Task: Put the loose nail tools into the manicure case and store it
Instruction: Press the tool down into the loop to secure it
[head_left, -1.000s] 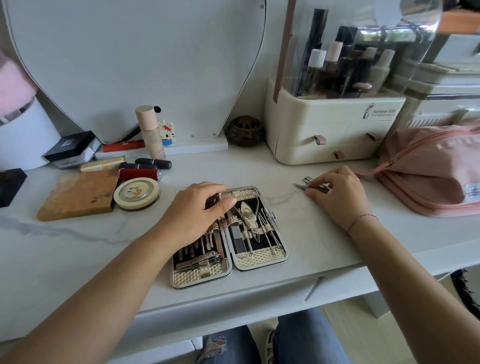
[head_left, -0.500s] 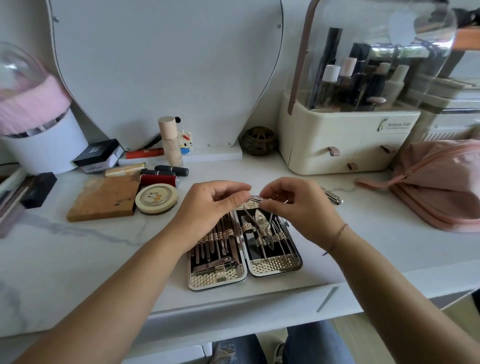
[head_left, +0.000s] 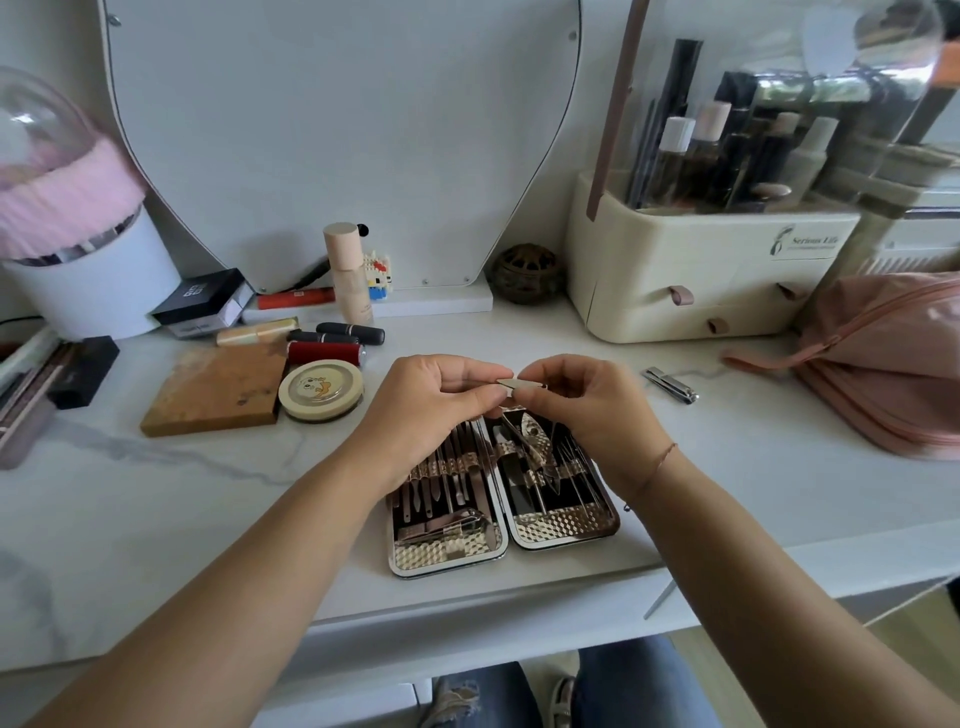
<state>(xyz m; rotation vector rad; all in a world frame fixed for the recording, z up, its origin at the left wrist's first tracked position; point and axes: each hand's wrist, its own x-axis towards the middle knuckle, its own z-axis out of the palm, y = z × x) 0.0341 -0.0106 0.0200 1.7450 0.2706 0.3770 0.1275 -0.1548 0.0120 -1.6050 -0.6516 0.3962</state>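
From the head view, the manicure case (head_left: 506, 512) lies open flat on the white worktop (head_left: 753, 488), close to its front edge and about midway along it. Both halves show rows of metal tools tucked under straps.

Above the back part of the case the two hands meet. The left hand (head_left: 426, 410) and the right hand (head_left: 587, 410) both pinch a small slim nail tool (head_left: 511, 384), its pale pointed end showing between the fingertips. The left fingers are together on one end and the right fingers are clamped on the other; most of the tool is hidden by them.

A loose nail clipper (head_left: 670, 384) lies on the worktop behind and to the right of the case, apart from both hands and just in front of the cream organizer (head_left: 691, 280) at the back edge. A pink pouch (head_left: 893, 364) sits at the right edge.

Left of the hands are a round tin (head_left: 321, 389), a wooden block (head_left: 215, 389) and several lipsticks (head_left: 332, 345), with a mirror (head_left: 343, 130) standing at the back.
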